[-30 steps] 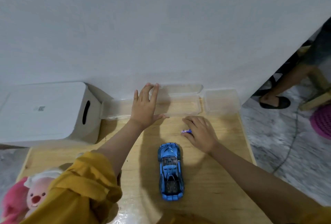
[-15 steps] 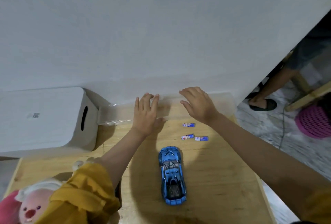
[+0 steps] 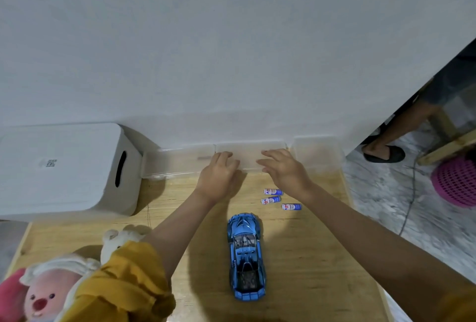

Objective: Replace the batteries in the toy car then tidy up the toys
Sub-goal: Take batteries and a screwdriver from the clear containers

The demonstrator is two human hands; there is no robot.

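Blue toy car (image 3: 246, 257) lies on the wooden counter (image 3: 309, 257), nose toward the wall. Three batteries (image 3: 273, 200) loose just beyond its nose, under the right wrist. Both hands reach past them to a clear plastic box (image 3: 249, 153) at the wall: left hand (image 3: 219, 177) with curled fingers on its near edge, right hand (image 3: 284, 171) with fingers spread over it (grip unclear). White bin (image 3: 64, 169) at left; plush toys (image 3: 49, 293) near corner.
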